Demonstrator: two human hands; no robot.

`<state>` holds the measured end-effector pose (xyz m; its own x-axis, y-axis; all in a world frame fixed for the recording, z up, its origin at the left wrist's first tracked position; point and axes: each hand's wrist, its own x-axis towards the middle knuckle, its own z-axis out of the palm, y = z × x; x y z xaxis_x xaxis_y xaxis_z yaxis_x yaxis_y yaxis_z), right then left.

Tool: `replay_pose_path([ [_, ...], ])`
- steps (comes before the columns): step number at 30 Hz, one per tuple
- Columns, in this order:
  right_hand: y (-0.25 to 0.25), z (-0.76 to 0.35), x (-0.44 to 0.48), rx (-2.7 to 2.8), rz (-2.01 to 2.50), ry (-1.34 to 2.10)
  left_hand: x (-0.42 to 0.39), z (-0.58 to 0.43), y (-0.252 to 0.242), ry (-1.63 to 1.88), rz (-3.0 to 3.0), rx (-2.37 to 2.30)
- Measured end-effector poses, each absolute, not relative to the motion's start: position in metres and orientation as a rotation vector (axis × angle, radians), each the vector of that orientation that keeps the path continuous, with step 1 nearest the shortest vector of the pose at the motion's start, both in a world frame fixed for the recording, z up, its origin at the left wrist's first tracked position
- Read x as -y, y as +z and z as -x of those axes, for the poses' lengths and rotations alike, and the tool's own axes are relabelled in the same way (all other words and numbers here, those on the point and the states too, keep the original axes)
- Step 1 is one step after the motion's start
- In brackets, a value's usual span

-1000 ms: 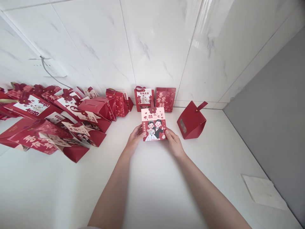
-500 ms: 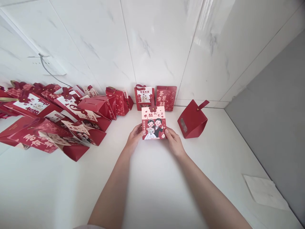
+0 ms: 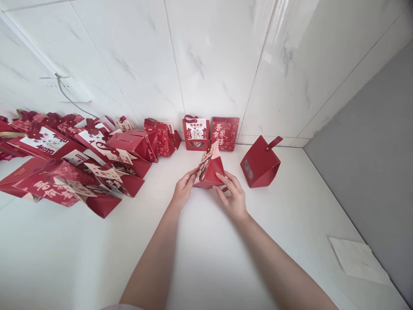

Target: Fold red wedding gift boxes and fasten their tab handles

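Note:
A small red wedding gift box point(image 3: 213, 170) with a cartoon couple on its face is between my hands, turned so its plain red side shows. My left hand point(image 3: 183, 188) grips its left edge, thumb and fingers closed against the card. On the right side, my right hand point(image 3: 232, 196) touches the box with spread fingers. Behind it, a gift box with a white label point(image 3: 196, 134) and a red patterned gift box point(image 3: 226, 133) stand against the wall. To the right stands a plain red gift box point(image 3: 260, 162) with a ribbon loop and a small window.
Many similar red gift boxes point(image 3: 129, 150) crowd the left side of the white counter point(image 3: 206, 258). A cable point(image 3: 66, 97) hangs from a wall socket behind them. A white paper sheet point(image 3: 358, 260) lies at the right edge. Tiled wall point(image 3: 213, 56) closes off the back.
The box in my hands has turned from facing me to facing left, showing its side. My right fingers have shifted from gripping its edge to spreading along that side.

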<state>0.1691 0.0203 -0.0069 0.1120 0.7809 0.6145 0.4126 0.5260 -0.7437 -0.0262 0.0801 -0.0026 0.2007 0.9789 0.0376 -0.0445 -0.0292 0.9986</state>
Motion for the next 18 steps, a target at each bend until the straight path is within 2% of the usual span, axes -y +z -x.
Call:
replay_pose_path([
  [3, -0.0086, -0.1694, -0.0218, 1.512, 1.084, 0.172, -0.0786, 0.0270, -0.0056, 1.036, -1.424, -0.836],
  [6, -0.0096, -0.1711, -0.0238, 1.507, 1.044, 0.119, -0.0791, 0.0292, -0.0085, 0.994, -1.509, -0.753],
  [14, -0.0087, -0.1660, -0.0197, 1.577, 0.922, 0.147, -0.0768, 0.0279, -0.0067, 1.032, -1.563, -0.751],
  [18, -0.0042, -0.1620, -0.0157, 1.514, 0.947, 0.344, -0.0771, 0.0284, -0.0035, 1.030, -1.515, -0.763],
])
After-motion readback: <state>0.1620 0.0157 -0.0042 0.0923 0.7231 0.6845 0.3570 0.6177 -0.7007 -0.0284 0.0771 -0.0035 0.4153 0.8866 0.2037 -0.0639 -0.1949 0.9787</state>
